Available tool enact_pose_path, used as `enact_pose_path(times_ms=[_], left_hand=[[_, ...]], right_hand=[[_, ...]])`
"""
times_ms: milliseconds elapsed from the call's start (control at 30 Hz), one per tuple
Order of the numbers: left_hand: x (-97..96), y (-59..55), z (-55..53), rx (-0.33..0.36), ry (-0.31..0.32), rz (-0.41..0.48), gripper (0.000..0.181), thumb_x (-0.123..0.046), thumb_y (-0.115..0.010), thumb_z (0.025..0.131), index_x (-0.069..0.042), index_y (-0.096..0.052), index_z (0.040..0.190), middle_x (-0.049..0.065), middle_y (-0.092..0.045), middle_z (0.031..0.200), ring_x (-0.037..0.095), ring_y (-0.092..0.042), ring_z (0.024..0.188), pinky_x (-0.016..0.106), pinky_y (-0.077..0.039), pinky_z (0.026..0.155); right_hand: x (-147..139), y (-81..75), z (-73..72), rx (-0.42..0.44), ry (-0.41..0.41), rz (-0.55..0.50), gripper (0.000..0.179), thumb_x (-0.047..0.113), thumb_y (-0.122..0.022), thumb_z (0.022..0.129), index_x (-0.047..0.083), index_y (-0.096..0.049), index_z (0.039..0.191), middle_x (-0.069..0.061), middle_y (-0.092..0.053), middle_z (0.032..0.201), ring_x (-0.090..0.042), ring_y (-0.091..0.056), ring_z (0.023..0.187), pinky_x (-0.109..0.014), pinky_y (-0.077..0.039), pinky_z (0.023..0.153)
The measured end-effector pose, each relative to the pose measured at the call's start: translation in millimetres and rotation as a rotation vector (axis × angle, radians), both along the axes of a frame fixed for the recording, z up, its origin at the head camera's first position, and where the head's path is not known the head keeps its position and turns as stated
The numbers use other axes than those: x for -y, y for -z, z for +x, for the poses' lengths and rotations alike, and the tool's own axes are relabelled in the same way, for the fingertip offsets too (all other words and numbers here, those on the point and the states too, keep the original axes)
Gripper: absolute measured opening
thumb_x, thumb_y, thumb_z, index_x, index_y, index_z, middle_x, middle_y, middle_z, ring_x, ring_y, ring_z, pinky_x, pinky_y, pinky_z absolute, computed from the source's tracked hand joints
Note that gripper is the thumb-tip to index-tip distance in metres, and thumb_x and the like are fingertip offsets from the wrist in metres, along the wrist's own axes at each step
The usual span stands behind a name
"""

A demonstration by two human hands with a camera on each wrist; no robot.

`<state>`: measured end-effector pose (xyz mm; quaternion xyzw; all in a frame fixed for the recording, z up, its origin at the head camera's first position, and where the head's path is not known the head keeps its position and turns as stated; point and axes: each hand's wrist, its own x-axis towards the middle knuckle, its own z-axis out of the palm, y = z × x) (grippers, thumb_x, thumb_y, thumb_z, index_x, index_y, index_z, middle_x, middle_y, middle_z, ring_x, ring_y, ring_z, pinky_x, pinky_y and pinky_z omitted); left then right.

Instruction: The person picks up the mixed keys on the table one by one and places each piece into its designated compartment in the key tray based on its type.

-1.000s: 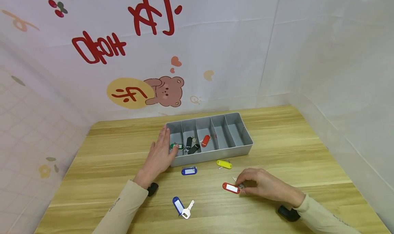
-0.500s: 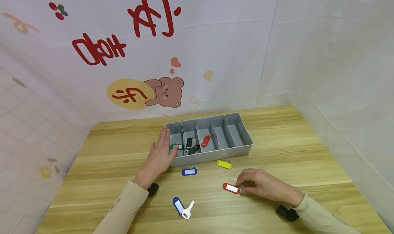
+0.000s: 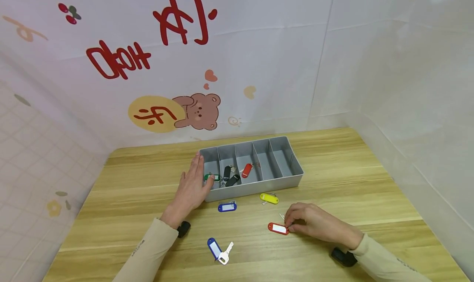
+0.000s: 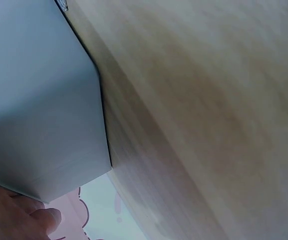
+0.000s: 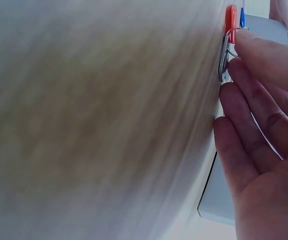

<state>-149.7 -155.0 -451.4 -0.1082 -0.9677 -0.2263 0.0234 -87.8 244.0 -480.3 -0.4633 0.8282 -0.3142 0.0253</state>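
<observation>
While right fingers (image 5: 244, 112) pinch oblong red plastic tag (image 3: 278, 228) at one end | straight left fingers (image 3: 194, 169) touch smooth grey tray (image 3: 255, 187)

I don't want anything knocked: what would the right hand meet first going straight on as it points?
Most likely the red key tag, pinched at its ring end by the right hand; depth beyond is unclear.

So we're looking at a grey tray (image 3: 255, 187) that's showing smooth, matt-looking plastic, while the tabletop (image 3: 333, 171) is giving us streaky wood grain with a faint sheen. The red key tag (image 3: 278, 229) is reading as smooth plastic around a white, papery label (image 3: 279, 229). We're seeing shiny bare metal on the silver key (image 3: 227, 252). The sleeves (image 3: 149, 249) are looking like smooth matt cloth, and the backdrop (image 3: 259, 59) is showing creases.
</observation>
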Motion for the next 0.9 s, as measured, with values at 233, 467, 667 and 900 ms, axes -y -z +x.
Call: enact_pose_path(times_ms=[233, 467, 667, 900], left_hand=[[0.5, 0.0, -0.4, -0.001, -0.002, 0.000, 0.082, -0.044, -0.047, 0.106, 0.004, -0.014, 0.163, 0.014, -0.002, 0.174, 0.033, -0.010, 0.159, 0.078, -0.016, 0.113], [0.7, -1.6, -0.2, 0.005, -0.007, -0.004, 0.081, -0.043, -0.049, 0.106, 0.003, -0.014, 0.164, 0.012, 0.000, 0.174, 0.032, -0.010, 0.159, 0.078, -0.015, 0.114], [0.6, -0.6, -1.1, 0.008, -0.006, -0.019, 0.082, -0.043, -0.049, 0.106, 0.004, -0.014, 0.163, 0.013, 0.000, 0.174, 0.033, -0.010, 0.159, 0.079, -0.015, 0.113], [0.0, -1.4, -0.1, 0.006, -0.003, 0.002, 0.082, -0.043, -0.049, 0.106, 0.004, -0.014, 0.163, 0.013, 0.000, 0.174, 0.033, -0.010, 0.159, 0.078, -0.016, 0.114]], right_hand=[[-0.2, -2.9, -1.5, -0.010, 0.006, -0.041, 0.016, 0.011, -0.079, 0.091, 0.025, -0.075, 0.096, 0.016, -0.068, 0.103, 0.000, -0.065, 0.095, -0.019, -0.053, 0.085], [-2.9, -14.2, -3.3, 0.023, 0.046, -0.047, 0.011, 0.015, -0.074, 0.097, 0.026, -0.075, 0.099, 0.016, -0.070, 0.102, -0.001, -0.066, 0.093, -0.023, -0.056, 0.081], [-1.9, -22.9, -3.7, 0.052, 0.098, -0.028, 0.017, 0.012, -0.075, 0.096, 0.028, -0.075, 0.101, 0.020, -0.069, 0.104, 0.000, -0.066, 0.094, -0.027, -0.058, 0.082], [3.9, -30.3, -8.2, -0.047, 0.099, -0.102, 0.024, 0.003, -0.079, 0.090, 0.025, -0.075, 0.099, 0.017, -0.071, 0.100, -0.003, -0.068, 0.091, -0.021, -0.055, 0.082]])
